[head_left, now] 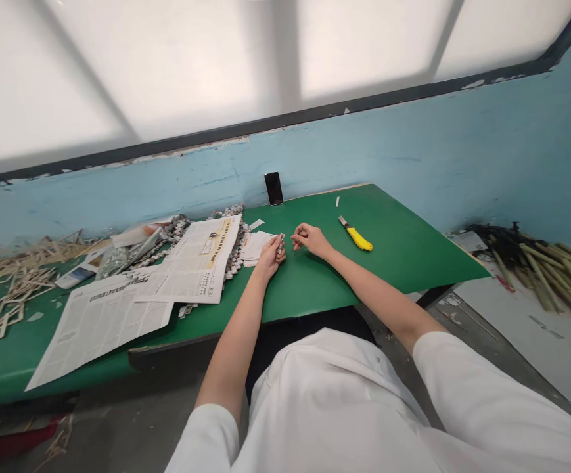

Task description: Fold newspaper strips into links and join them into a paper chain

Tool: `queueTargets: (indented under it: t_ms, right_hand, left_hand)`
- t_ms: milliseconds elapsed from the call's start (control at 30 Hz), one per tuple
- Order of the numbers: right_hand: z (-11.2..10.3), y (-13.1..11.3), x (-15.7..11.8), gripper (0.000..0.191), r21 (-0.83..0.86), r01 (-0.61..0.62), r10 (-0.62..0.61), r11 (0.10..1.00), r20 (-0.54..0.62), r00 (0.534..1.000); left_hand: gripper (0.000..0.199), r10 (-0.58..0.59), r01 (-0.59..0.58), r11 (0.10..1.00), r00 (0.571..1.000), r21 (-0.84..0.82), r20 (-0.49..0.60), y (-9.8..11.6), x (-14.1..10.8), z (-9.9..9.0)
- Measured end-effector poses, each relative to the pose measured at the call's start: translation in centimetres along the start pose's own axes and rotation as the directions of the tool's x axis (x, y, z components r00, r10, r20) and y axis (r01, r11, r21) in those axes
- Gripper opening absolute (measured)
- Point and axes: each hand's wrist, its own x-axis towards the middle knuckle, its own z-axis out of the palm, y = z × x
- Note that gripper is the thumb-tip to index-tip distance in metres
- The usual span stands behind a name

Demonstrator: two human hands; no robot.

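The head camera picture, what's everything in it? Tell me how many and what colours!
Window: one, whitish panes, dark frame, top
Wall: blue, below window
Table: green top, middle
Smartphone: one, black, table's back edge
Knife: one, yellow handle, table, right
Newspaper sheets: at least two, greyish-white, table, left
Folded-paper chains: uncountable, grey-white, beside and behind newspaper
Plastic bag: one visible, clear, left of newspaper
Thin wooden strips: many, tan, far left
Poles: many, greenish-brown, far right
Red item: one, bottom left, unclear
Folded paper piece: one, greyish, in left hand
Shirt: one, white, bottom
Left hand, right hand: two, bare, over table
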Motion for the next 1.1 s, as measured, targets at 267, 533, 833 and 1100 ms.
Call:
queueTargets:
  t_ms: [267,533,833,1100]
  right_hand:
    - [0.05,-0.66,-0.53,0.034,-0.156,0.045,-0.044,0.987,0.01,0.999]
    - [0.55,-0.56,-0.5,0.034,-0.168,0.115,-0.109,0.979,0.042,0.993]
    - [0.52,-0.34,-0.45,0.034,-0.131,0.122,-0.105,0.984,0.132,0.986]
    - [0.59,-0.26,-0.44,0.032,-0.176,0.144,-0.118,0.974,0.148,0.982]
  left_hand:
    - [0.027,0.002,-0.002,1.0,1.0,-0.003,0.017,-0.06,0.03,-0.06]
    - [0.033,0.026,-0.027,0.999,1.0,0.028,0.006,-0.27,0.21,-0.18]
    - [0.04,0.095,-0.088,0.988,0.994,0.13,-0.046,-0.61,0.46,-0.01]
    - [0.042,0.101,-0.096,0.983,0.995,0.159,-0.023,-0.61,0.25,0.15]
